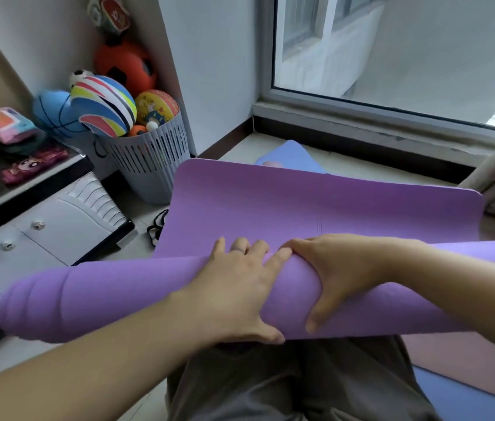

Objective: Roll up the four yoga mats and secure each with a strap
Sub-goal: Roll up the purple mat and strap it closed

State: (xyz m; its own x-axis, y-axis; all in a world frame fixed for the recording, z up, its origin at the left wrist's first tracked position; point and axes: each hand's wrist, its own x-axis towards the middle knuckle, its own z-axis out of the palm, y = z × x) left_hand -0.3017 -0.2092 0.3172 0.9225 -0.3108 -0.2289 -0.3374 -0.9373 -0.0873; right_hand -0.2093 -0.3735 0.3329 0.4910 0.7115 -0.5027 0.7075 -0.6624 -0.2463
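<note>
A partly rolled purple foam yoga mat was held across the lap, its loose end spread toward the window. The roll was gripped mid-length by the left hand and right hand, fingers curled over, thumbs beneath.

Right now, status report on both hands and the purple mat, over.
Left hand, right hand: both grip purple foam yoga mat. Mat partly rolled, flat tail ahead. Black cord strap on floor beside it, not yet on.

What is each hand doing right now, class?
Left hand: grips the rolled part of the purple yoga mat.
Right hand: grips the same roll.
</note>
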